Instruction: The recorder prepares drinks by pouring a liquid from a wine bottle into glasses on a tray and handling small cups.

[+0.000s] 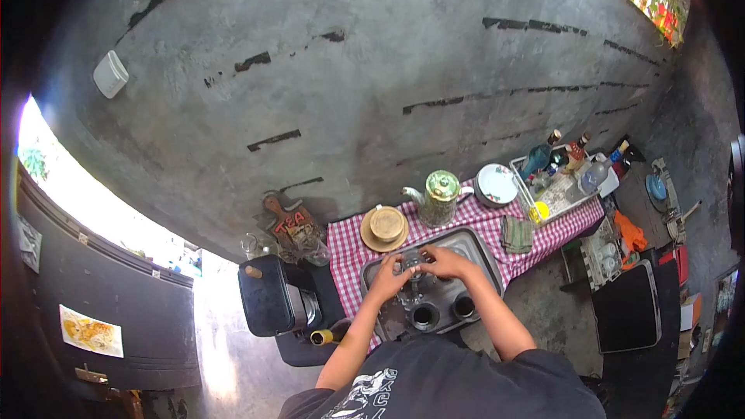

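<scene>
Both of my hands are over a dark metal tray (488, 244), around a clear glass vessel (414, 258). My left hand (389, 280) curves about its left side, and my right hand (447, 262) does the same on the right. The thumbs nearly meet in front of it. More clear glassware (414, 291) stands just nearer to me, partly blurred. Closer still on the tray are two dark cups, one at the middle (424, 315) and one to the right (464, 306). Beyond my hands sits a tan cup on a saucer (386, 227).
A red-checked cloth (349, 267) covers the table. Along the back stand a green-lidded teapot (440, 201), stacked plates (496, 183) and a white rack of bottles (541, 209). A folded green cloth (517, 234) lies right. At left are a black container (265, 297) and a yellow-necked bottle (322, 337).
</scene>
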Demonstrator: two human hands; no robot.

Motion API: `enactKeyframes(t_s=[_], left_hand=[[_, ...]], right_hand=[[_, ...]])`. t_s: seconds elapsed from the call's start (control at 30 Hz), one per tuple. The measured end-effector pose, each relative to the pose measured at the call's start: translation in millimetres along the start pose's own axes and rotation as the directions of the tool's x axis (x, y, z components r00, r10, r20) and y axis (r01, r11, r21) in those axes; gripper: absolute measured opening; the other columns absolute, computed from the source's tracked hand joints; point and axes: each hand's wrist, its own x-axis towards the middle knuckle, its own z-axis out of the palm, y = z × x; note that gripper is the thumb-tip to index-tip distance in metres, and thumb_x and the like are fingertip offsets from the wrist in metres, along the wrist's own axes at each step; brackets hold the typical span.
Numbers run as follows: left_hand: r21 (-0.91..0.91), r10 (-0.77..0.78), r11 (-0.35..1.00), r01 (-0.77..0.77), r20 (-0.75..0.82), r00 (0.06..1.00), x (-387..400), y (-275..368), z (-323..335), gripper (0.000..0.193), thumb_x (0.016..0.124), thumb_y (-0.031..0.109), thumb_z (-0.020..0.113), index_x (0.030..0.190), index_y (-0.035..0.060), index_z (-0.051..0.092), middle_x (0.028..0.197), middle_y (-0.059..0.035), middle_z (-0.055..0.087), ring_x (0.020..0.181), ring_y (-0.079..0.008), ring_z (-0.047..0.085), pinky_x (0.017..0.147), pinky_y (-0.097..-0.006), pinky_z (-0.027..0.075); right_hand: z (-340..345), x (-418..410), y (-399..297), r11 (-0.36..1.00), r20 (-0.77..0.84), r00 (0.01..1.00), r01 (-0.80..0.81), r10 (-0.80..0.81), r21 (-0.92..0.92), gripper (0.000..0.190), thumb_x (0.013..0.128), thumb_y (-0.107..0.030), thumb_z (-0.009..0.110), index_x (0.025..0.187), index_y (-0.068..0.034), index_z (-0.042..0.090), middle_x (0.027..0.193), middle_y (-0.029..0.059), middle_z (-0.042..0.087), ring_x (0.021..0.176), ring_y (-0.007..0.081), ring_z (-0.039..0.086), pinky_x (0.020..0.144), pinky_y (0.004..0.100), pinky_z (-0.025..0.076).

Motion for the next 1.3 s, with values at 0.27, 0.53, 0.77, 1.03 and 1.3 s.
enactKeyframes(t_s=[0.27, 0.53, 0.77, 1.03, 1.3], left_hand=[[0.019, 0.009, 1.000, -0.009, -0.006, 1.000, -9, 0, 4, 0.057, 0.082, 0.041, 0.070, 0.121, 0.0012, 0.054, 0.118, -0.0155, 0.054, 0.099, -0.0279, 0.059, 0.087, -0.0376, 0.048], [-0.012, 0.046, 0.999, -0.046, -0.065, 0.997, -12, -5, 8, 0.059, 0.084, 0.043, 0.066, 0.123, 0.0007, 0.055, 0.122, -0.0180, 0.053, 0.120, -0.0349, 0.045, 0.101, -0.0416, 0.036], [0.107, 0.061, 0.993, -0.046, -0.138, 0.989, -15, 8, 6, 0.050, 0.087, 0.041, 0.063, 0.118, 0.0014, 0.061, 0.122, -0.0171, 0.054, 0.118, -0.0346, 0.044, 0.101, -0.0421, 0.035], [0.112, 0.085, 0.992, -0.062, -0.212, 0.974, -15, 19, 10, 0.051, 0.088, 0.041, 0.062, 0.114, -0.0031, 0.062, 0.120, -0.0192, 0.055, 0.117, -0.0363, 0.044, 0.102, -0.0427, 0.034], [0.153, 0.116, 0.985, -0.081, -0.241, 0.963, -17, 16, 13, 0.051, 0.090, 0.040, 0.058, 0.121, -0.0002, 0.058, 0.122, -0.0185, 0.055, 0.116, -0.0376, 0.046, 0.101, -0.0428, 0.035]], right_hand=[[9, -6, 4, 1.000, -0.027, 0.999, 0.027, -0.027, 0.001, 0.067, 0.082, -0.048, 0.067, 0.123, 0.002, 0.052, 0.114, 0.0247, 0.063, 0.107, 0.0355, 0.061, 0.091, 0.0403, 0.048], [12, -4, 6, 0.994, -0.090, 0.992, 0.088, -0.094, -0.063, 0.063, 0.083, -0.048, 0.065, 0.119, 0.003, 0.054, 0.113, 0.0244, 0.062, 0.105, 0.0352, 0.061, 0.091, 0.0403, 0.047], [12, -5, 1, 0.997, -0.109, 0.992, 0.065, -0.070, -0.049, 0.060, 0.087, -0.052, 0.058, 0.113, 0.002, 0.057, 0.105, 0.0245, 0.064, 0.097, 0.0357, 0.063, 0.083, 0.0414, 0.047], [11, -10, -2, 0.996, -0.138, 0.988, 0.069, -0.075, -0.053, 0.060, 0.089, -0.053, 0.054, 0.113, 0.002, 0.056, 0.106, 0.0244, 0.063, 0.099, 0.0350, 0.061, 0.085, 0.0416, 0.046], [11, -18, -12, 0.993, -0.155, 0.981, 0.115, -0.119, -0.033, 0.063, 0.091, -0.051, 0.051, 0.116, 0.006, 0.053, 0.113, 0.0278, 0.060, 0.107, 0.0373, 0.059, 0.091, 0.0415, 0.044]])
